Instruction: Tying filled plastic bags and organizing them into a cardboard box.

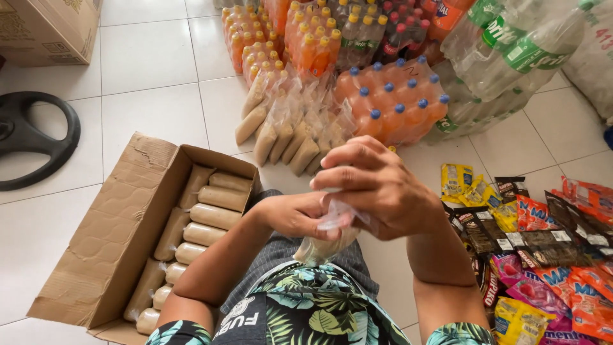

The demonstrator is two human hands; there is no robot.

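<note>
Small clear plastic bag of beige powder (322, 248): lower part visible above lap, neck hidden between hands, contents hard to identify. Right hand (377, 188): fingers curled tight over bag's twisted top. Left hand (295, 214): closed on bag neck from side. Open brown cardboard box (112, 236) at left, filled bags in rows, partly cut off at bottom edge.

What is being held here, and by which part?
A small clear plastic bag of beige filling, gripped at its gathered top by both hands: the left hand beneath, the right hand pinching the loose plastic above.
</note>
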